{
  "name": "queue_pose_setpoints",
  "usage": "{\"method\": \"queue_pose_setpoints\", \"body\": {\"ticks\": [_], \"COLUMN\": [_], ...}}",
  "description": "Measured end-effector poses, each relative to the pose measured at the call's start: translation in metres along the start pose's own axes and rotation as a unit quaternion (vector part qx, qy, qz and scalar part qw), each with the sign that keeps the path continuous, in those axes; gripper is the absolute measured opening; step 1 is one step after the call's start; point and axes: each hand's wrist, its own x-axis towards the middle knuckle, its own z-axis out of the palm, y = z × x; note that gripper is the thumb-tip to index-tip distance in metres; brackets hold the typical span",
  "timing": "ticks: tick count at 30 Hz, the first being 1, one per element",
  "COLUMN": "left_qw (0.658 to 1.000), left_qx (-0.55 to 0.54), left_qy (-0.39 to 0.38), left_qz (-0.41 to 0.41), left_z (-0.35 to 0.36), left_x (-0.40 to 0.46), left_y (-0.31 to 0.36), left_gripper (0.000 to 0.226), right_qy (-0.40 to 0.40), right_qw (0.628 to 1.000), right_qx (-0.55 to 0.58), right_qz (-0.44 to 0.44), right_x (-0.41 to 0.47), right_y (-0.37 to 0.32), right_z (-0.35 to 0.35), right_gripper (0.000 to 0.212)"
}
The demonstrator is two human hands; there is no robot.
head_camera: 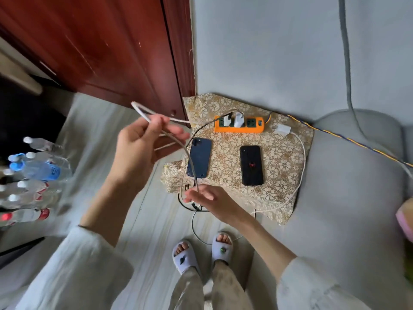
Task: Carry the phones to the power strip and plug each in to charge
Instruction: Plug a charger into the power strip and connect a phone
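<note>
On the patterned gold cloth (283, 153), which is covering a low surface beside a grey sofa (348, 186), two phones are lying face down, well apart from each other: a dark blue phone (199, 157) near the left edge and a black phone (251, 165) with a small red mark on its back near the middle. Along the far edge of the cloth an orange power strip (239, 124) is lying, and two white chargers (233, 119) are sitting in its sockets side by side. A third white charger (282, 129) is lying loose on the cloth just to the right of the strip, and its white cable is running along the right edge toward the front. The left hand (143, 151) is raised over the floor to the left of the cloth, its fingers curling around a loop of a pale braided cable (174, 139). The right hand (210, 200) is reaching at the front edge, just below the blue phone, and its fingertips are pinching the lower end of the same cable. Thin black cables are hanging there too. About seven plastic water bottles (38, 171) are standing on the pale wood-pattern floor (152, 242) at the left, and a dark red wooden cabinet (111, 45) is rising behind.
</note>
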Motion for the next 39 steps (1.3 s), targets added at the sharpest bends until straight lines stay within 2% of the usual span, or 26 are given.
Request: {"method": "queue_pose_setpoints", "body": {"ticks": [2,4,7,9,11,12,14,16,19,21,22,25,27,29,30,32,37,39], "left_qw": [0.997,0.994,0.994,0.979,0.927,0.910,0.913,0.935,0.966,0.975,0.976,0.966,0.960,0.956,0.953,0.945,0.928,0.916], "left_qx": [-0.062,-0.095,-0.042,0.120,0.267,0.284,0.253,0.216,0.145,0.066,0.018,-0.095,-0.116,-0.117,-0.123,-0.147,-0.149,-0.103], "left_qy": [0.034,0.051,0.036,-0.051,-0.168,-0.213,-0.244,-0.181,-0.032,0.038,0.058,0.077,0.070,0.067,0.070,0.075,0.085,0.092], "left_qz": [0.009,-0.001,-0.097,-0.155,-0.202,-0.212,-0.210,-0.214,-0.213,-0.208,-0.210,-0.229,-0.244,-0.260,-0.268,-0.284,-0.332,-0.376], "left_z": [-0.013,-0.026,-0.033,-0.029,-0.019,-0.014,0.000,0.010,0.019,0.021,0.021,0.024,0.027,0.030,0.031,0.032,0.037,0.039], "left_x": [0.005,0.007,-0.001,-0.018,-0.039,-0.050,-0.067,-0.072,-0.068,-0.066,-0.066,-0.069,-0.072,-0.076,-0.077,-0.079,-0.075,-0.071], "left_y": [0.001,-0.010,-0.056,-0.096,-0.129,-0.141,-0.152,-0.152,-0.147,-0.141,-0.140,-0.138,-0.141,-0.147,-0.150,-0.154,-0.168,-0.172], "left_gripper": [0.022,0.023,0.022,0.024,0.034,0.036,0.025,0.015,0.020,0.017,0.018,0.021,0.020,0.019,0.020,0.021,0.019,0.020], "right_qy": [0.028,0.064,0.103,0.121,0.129,0.127,0.123,0.130,0.201,0.229,0.211,0.106,0.094,0.142,0.174,0.204,0.194,0.199], "right_qw": [0.999,0.997,0.981,0.962,0.947,0.943,0.941,0.941,0.948,0.947,0.943,0.911,0.858,0.808,0.805,0.824,0.859,0.873], "right_qx": [-0.032,-0.019,0.156,0.242,0.293,0.308,0.314,0.312,0.242,0.176,0.173,0.271,0.428,0.530,0.533,0.496,0.445,0.422], "right_qz": [0.019,0.027,0.053,0.038,0.025,0.020,0.019,0.023,0.056,0.138,0.191,0.293,0.270,0.214,0.195,0.181,0.164,0.143], "right_x": [-0.008,-0.015,-0.020,-0.020,-0.017,-0.016,-0.014,-0.016,-0.022,-0.030,-0.034,-0.043,-0.042,-0.037,-0.034,-0.029,-0.023,-0.022], "right_y": [0.015,0.026,0.027,0.022,0.015,0.012,0.009,0.010,0.021,0.034,0.041,0.057,0.062,0.063,0.064,0.063,0.064,0.067], "right_z": [-0.003,-0.009,-0.021,-0.029,-0.036,-0.038,-0.044,-0.047,-0.046,-0.044,-0.042,-0.032,-0.031,-0.038,-0.043,-0.051,-0.062,-0.064], "right_gripper": [0.026,0.021,0.016,0.016,0.014,0.014,0.013,0.014,0.020,0.035,0.043,0.055,0.046,0.029,0.022,0.013,0.013,0.013]}}
